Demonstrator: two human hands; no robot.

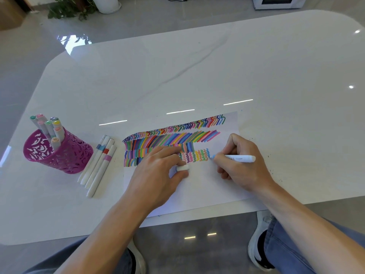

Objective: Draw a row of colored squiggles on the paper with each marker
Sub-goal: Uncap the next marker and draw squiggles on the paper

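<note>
Head view: at centre right, the right hand (245, 165) grips a blue marker (240, 158), tip on the paper (207, 188) at the squiggle row's right end. Just left of it, the left hand (156, 175) rests on the paper, pinching a white cap (182, 168).

The left hand (158, 175) rests palm down, pinching a cap (182, 168); the right hand (244, 167) grips a marker (240, 158), fingers curled.

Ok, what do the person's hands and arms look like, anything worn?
The left hand and right hand are bare: no gloves, rings or watch visible. The forearms are bare too, with no sleeve in view.
</note>
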